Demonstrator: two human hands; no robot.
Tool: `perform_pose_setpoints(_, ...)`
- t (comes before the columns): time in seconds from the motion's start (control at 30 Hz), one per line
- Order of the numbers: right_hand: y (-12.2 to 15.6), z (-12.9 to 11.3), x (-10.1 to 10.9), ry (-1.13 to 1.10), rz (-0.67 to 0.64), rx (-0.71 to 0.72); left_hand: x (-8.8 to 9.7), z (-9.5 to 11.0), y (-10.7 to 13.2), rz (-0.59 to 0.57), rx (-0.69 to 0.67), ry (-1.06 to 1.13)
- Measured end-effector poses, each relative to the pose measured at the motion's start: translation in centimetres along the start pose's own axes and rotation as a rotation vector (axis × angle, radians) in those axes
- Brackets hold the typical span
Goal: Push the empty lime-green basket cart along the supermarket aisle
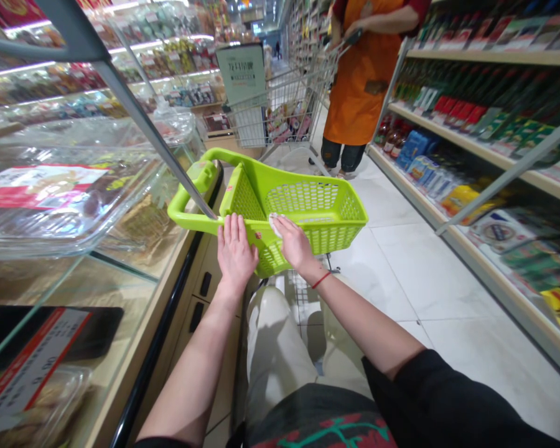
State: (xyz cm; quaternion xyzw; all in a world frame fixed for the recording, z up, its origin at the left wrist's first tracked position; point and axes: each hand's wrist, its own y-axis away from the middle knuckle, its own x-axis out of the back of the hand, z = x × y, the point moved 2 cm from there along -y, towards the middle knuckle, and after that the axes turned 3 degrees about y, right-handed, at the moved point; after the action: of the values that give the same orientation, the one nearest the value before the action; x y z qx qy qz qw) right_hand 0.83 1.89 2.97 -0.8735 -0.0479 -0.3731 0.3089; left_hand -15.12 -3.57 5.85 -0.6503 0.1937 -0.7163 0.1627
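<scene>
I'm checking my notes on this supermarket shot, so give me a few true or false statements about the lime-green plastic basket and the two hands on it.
The right hand rests a small white tissue or cloth on the lime-green perforated plastic basket. True.

The left hand is clenched in a fist. False: it lies open and flat on the basket.

A thin red cord bracelet circles the right wrist. True.

The glass display case stands to the right of the basket. False: the glass display case is on the left; shelves of packaged goods are on the right.
</scene>
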Motion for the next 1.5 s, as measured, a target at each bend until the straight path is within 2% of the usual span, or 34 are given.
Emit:
perform_pose_setpoints(0.1,0.6,1.3,0.4,0.001,0.037,-0.064,0.1,0.1,0.0,0.001,0.004,0.011)
perform_pose_setpoints(0.17,0.5,1.1,0.1,-0.011,0.062,-0.080,0.1,0.2,0.0,0.001,0.010,0.022)
perform_pose_setpoints(0.27,-0.7,-0.7,-0.9,-0.047,0.065,-0.055,0.1,0.2,0.0,0.001,0.013,0.035)
perform_pose_setpoints(0.43,-3.0,-4.9,-2.5,-0.089,-0.018,0.045,-0.1,0.1,0.0,0.019,0.009,0.023)
perform_pose_setpoints(0.53,-3.0,-5.7,-2.3,-0.046,-0.043,0.106,-0.2,0.0,0.0,0.023,0.010,0.020)
perform_pose_setpoints(0.63,-1.9,-4.3,-1.4,0.002,-0.052,0.111,-0.2,0.0,0.0,0.022,0.012,0.017)
perform_pose_setpoints(0.83,0.7,1.6,1.0,0.032,-0.031,-0.021,0.1,0.4,0.1,0.020,0.017,0.022)
perform_pose_setpoints(0.93,1.3,3.1,1.4,0.039,0.000,-0.068,0.1,0.5,0.1,0.019,0.021,0.030)
perform_pose_setpoints(1.03,0.9,2.3,0.9,0.054,0.016,-0.081,0.2,0.5,0.1,0.021,0.031,0.039)
perform_pose_setpoints(1.23,-1.4,-2.7,-1.1,-0.009,-0.013,0.052,0.1,0.4,0.1,0.015,0.026,0.037)
perform_pose_setpoints(1.3,-1.7,-3.5,-1.2,-0.020,-0.037,0.084,0.0,0.4,0.1,0.009,0.030,0.029)
perform_pose_setpoints(1.4,-1.3,-2.9,-0.7,-0.007,-0.064,0.089,0.0,0.3,0.1,0.001,0.032,0.025)
perform_pose_setpoints(1.5,-0.2,-0.3,0.3,0.016,-0.061,0.058,0.1,0.4,0.1,0.002,0.027,0.018)
